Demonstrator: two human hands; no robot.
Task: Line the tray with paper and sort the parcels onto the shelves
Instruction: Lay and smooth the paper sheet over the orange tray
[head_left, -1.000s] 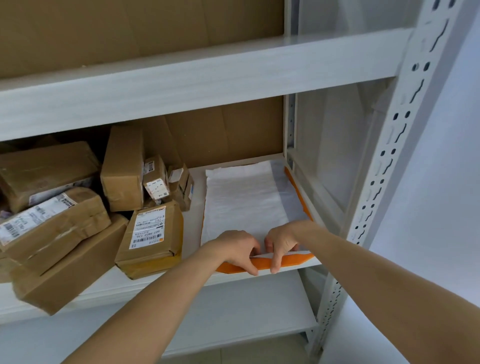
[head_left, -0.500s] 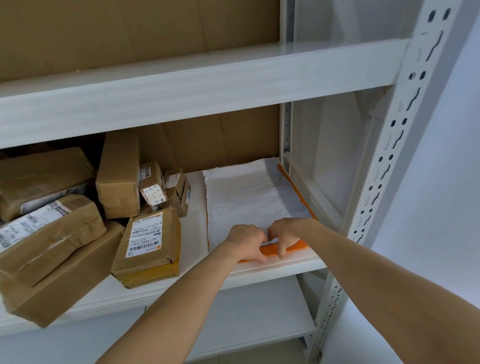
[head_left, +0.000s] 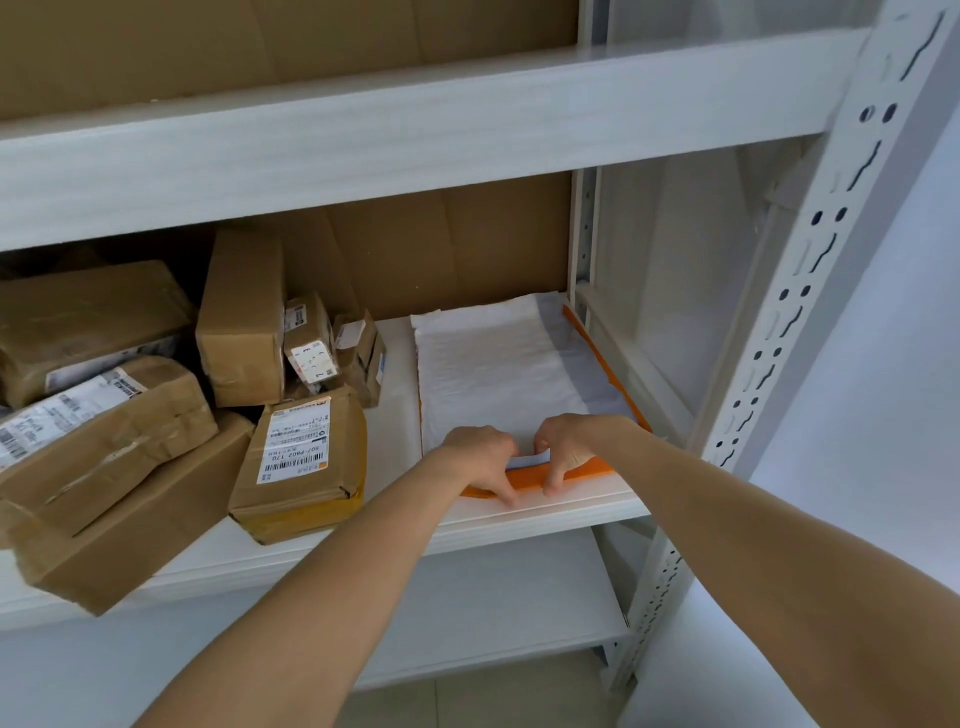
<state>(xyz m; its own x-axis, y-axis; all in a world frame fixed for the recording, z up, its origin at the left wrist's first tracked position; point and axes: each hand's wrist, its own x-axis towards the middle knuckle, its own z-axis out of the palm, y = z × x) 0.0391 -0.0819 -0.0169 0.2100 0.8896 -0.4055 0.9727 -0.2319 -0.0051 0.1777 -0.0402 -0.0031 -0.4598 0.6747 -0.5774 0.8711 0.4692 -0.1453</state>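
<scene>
The left hand (head_left: 483, 460) and right hand (head_left: 566, 449), fingers curled, grip the orange tray (head_left: 527, 475) by its front rim; paper (head_left: 498, 374) lies beyond.

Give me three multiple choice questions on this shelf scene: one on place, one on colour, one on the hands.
1. Where is the tray? A top shelf; B right end of the middle shelf; C floor.
2. Tray colour? A blue; B green; C orange.
3. Left hand and right hand? A both grip the tray's front rim; B lift a parcel; C hang idle.
B: it sits right of the parcels. C: its rim shows orange round the paper. A: fingers curl over the rim.
</scene>
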